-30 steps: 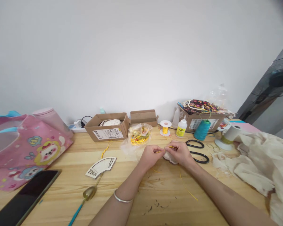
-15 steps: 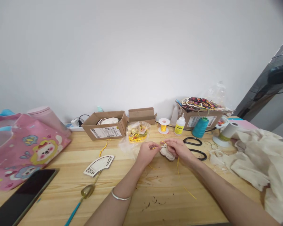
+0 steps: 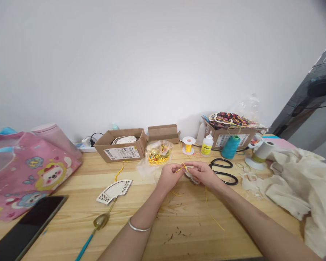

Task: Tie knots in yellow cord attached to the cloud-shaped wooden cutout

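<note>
My left hand (image 3: pixel 170 176) and my right hand (image 3: pixel 203 174) meet above the middle of the wooden table (image 3: pixel 70 224). Both pinch a thin yellow cord (image 3: pixel 182 168) between their fingertips. The cord's loose tail (image 3: pixel 214 217) trails down across the table under my right forearm. A small pale wooden piece (image 3: pixel 191 174) lies under my right hand's fingers, mostly hidden by them. Whether the right hand grips the piece or only rests on it I cannot tell. A silver bangle (image 3: pixel 138 227) circles my left wrist.
Black scissors (image 3: pixel 225 171) lie right of my hands. Behind them: a bag of yellow cords (image 3: pixel 158 153), cardboard boxes (image 3: pixel 119 149), a cord spool (image 3: pixel 188 145), a glue bottle (image 3: pixel 207 145), teal thread (image 3: pixel 230 146). Left: a fan-shaped wooden piece (image 3: pixel 114 190), a phone (image 3: pixel 27 228), a pink bag (image 3: pixel 29 170). Cream cloth (image 3: pixel 301 185) right.
My hands have drawn a little closer together and slightly away from me, still pinching the yellow cord. The view has shifted a bit, so table objects sit lower-left than a second ago.
</note>
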`<state>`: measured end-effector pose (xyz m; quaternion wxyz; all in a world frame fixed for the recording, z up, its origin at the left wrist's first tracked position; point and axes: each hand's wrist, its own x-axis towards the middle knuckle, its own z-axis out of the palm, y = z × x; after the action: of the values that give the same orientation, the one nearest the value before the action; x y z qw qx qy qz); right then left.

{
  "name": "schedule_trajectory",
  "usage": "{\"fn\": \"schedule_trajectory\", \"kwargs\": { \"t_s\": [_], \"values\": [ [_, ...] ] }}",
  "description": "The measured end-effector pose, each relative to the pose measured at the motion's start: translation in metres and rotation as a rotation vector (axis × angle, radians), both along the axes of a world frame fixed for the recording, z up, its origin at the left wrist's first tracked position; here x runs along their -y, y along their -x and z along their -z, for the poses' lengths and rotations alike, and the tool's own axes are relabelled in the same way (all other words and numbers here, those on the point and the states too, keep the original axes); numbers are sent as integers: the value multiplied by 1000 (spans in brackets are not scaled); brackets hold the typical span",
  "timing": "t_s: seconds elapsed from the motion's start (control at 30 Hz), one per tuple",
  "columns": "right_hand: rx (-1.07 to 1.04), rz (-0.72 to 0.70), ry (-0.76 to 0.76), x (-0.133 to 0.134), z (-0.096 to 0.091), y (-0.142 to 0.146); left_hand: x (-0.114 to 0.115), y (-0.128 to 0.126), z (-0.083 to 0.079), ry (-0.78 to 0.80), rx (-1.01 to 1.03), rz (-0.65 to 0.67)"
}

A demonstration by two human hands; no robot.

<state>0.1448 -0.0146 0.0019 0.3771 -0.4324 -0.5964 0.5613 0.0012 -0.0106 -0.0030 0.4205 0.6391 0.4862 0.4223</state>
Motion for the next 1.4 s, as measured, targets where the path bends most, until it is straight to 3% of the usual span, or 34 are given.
{"fn": "schedule_trajectory", "kwargs": {
  "t_s": [0.2, 0.33, 0.8, 1.4],
  "values": [
    [380, 123, -373, 0, 6, -2, 2, -1, -2, 27, 45, 134],
    [559, 150, -518, 1, 2, -5, 3, -2, -4, -17, 13, 128],
    [725, 190, -613, 0, 3, -6, 6, -2, -4, -63, -97, 99],
    [620, 160, -675, -3, 3, -7, 2, 1, 1, -1, 113, 61]
  ]
}}
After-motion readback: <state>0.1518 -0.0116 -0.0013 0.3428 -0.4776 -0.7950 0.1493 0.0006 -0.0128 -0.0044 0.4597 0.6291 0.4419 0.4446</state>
